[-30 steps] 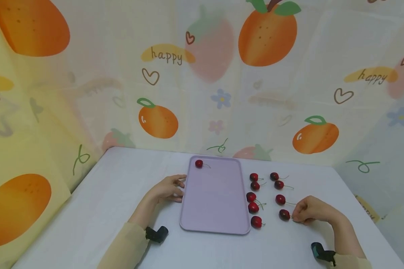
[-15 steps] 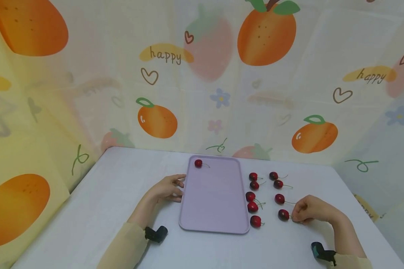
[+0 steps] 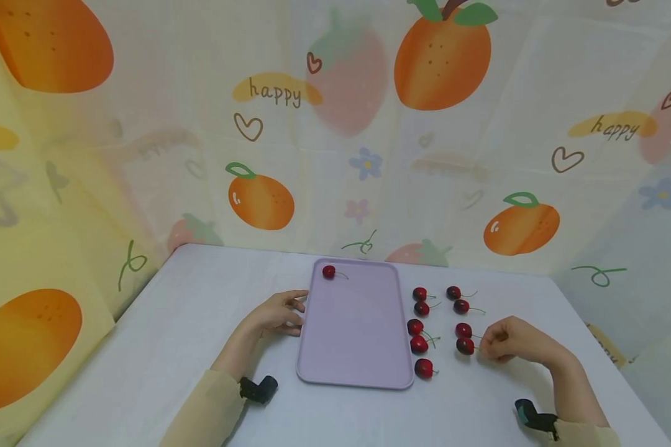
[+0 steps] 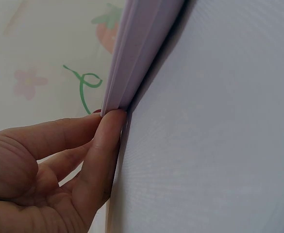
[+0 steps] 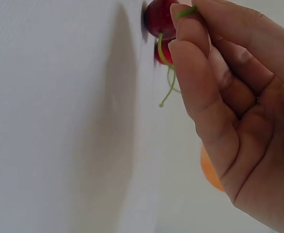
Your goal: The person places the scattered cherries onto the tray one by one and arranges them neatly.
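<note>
My left hand (image 3: 276, 313) reaches the left edge of a lilac rectangular tray (image 3: 358, 341), its fingertips touching the rim. In the left wrist view, the fingers (image 4: 103, 141) meet the tray's side wall (image 4: 132, 68). A dark red cherry (image 3: 328, 272) with a stem lies in the tray's far left corner. My right hand (image 3: 509, 340) pinches the green stem (image 5: 186, 11) of a cherry (image 3: 465, 346) at the right of the table. That cherry sits right against another cherry (image 3: 463, 329), whose stem points towards the hand.
Several cherries (image 3: 419, 344) line the tray's right side in a column. Another pair of cherries (image 3: 461, 307) lies beyond the right hand. A white cloth (image 3: 145, 347) covers the table. A fruit-printed curtain (image 3: 324, 186) hangs behind and at the sides.
My right hand has shifted away from me and slightly left, bringing the pinched cherry up against the one beyond it. The left hand and tray have stayed put.
</note>
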{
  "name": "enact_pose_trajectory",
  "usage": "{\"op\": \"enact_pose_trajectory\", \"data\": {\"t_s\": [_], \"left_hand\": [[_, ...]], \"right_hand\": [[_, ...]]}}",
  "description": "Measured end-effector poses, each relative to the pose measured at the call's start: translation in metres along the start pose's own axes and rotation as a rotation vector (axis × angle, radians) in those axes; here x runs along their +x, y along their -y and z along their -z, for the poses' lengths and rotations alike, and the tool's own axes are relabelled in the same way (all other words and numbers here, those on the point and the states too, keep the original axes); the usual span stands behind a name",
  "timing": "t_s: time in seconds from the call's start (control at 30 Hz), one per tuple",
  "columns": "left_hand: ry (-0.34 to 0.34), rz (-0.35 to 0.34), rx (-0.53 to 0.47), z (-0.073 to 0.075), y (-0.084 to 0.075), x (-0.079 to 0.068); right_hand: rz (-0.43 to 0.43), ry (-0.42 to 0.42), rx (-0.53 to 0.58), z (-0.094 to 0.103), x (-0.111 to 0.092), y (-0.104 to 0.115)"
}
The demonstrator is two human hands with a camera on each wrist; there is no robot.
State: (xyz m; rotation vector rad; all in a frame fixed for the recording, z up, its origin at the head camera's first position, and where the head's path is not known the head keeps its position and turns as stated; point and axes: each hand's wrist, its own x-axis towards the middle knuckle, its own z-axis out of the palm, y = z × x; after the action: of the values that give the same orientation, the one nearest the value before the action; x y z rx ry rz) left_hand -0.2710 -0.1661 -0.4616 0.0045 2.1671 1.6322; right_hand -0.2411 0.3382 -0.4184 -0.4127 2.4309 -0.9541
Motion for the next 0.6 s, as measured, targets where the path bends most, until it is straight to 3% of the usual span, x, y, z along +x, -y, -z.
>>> {"op": "enact_pose_trajectory", "data": {"t_s": [0.27,0.6], "left_hand": [[-0.005,0.006,0.003,0.000,0.002,0.001],[0.003,0.007,0.001,0.001,0.000,0.001]], "right_hand": [[0.051,-0.024,0.026,0.000,0.008,0.016],[0.099,-0.079,-0.045,-0.001,0.023,0.047]]}}
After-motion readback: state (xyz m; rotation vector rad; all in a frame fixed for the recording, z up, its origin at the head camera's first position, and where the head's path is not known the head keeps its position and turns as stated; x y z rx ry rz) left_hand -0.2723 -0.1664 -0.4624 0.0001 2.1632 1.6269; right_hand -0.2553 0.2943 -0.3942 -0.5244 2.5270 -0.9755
